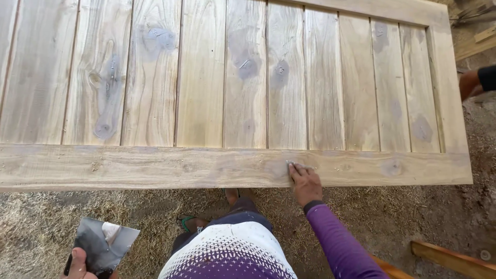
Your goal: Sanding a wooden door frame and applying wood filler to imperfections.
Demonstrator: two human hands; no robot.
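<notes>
Door: you have one wooden panel door (232,103) before you.
Scraper: one, a metal blade (103,245).
Hands: two of yours, left (78,261) and right (306,182).
Other arms: one (478,81).
Loose planks: one (454,260).

We see a broad wooden door panel (248,88) lying flat, built of pale vertical boards inside a plain frame, with grey filler patches over several knots. Its near rail (155,168) runs across in front of us, rough and dusty, with a small pale smear of filler near its right part. We also see a flat metal scraper plate (103,243), smeared grey and white, held tilted low at the left.
</notes>
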